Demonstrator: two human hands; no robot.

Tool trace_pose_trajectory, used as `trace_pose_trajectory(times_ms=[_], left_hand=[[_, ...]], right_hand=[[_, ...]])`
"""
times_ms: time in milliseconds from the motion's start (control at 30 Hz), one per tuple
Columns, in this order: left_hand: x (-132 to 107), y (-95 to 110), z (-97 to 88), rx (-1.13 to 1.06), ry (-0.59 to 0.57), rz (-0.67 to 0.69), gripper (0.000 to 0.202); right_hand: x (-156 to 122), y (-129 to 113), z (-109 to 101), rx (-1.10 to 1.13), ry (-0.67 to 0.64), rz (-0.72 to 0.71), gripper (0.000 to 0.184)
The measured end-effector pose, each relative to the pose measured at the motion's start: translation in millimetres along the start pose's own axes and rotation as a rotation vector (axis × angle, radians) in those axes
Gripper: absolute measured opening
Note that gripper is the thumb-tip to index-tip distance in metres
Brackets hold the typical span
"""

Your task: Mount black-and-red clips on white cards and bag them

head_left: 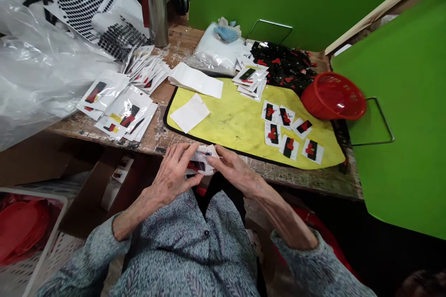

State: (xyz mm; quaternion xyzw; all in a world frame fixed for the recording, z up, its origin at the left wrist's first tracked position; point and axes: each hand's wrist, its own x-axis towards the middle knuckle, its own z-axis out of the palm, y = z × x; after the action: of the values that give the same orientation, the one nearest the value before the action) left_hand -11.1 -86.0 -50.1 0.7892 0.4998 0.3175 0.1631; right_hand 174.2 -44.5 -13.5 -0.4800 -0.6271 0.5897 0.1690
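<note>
Between my two hands, at the front edge of the table, is a small clear plastic packet (199, 158) with a white card and a black and red piece in it. My left hand (177, 164) grips its left side, with the thumb below and the fingers above. My right hand (232, 167) pinches the right side, its thumb across the front. Just beyond lies a yellow mat (237, 120) with a blank white sheet (190, 112) on it. Several white cards bearing black and red pieces (290, 146) are laid out on its right part.
Filled packets (120, 106) pile up at the left, beside crumpled plastic bags (42, 65). A steel flask (158, 4) stands behind them. At the right are a red basket (332, 97), a heap of black and red pieces (282, 62) and green panels (400, 102).
</note>
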Motion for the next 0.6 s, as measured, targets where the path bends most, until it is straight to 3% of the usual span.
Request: trace_pose_trajectory(times_ms=[100,267,400,500,600], left_hand=[[-1,0,-0.8,-0.092,-0.022,0.015,0.071],[-3,0,0.3,-0.154,-0.020,0.029,0.070],[-1,2,-1.3,-0.160,-0.025,0.031,0.070],[0,4,0.2,-0.196,-0.032,0.061,0.069],[-1,6,1.9,-0.218,-0.025,0.021,0.067]], right_hand=[[2,3,-4,0.034,-0.097,0.044,0.022],[5,11,3,0.126,-0.028,0.026,0.025],[7,7,1,0.141,-0.117,-0.015,0.024],[8,4,-1,0.105,-0.113,-0.047,0.023],[9,3,-3,0.204,-0.186,-0.019,0.028]])
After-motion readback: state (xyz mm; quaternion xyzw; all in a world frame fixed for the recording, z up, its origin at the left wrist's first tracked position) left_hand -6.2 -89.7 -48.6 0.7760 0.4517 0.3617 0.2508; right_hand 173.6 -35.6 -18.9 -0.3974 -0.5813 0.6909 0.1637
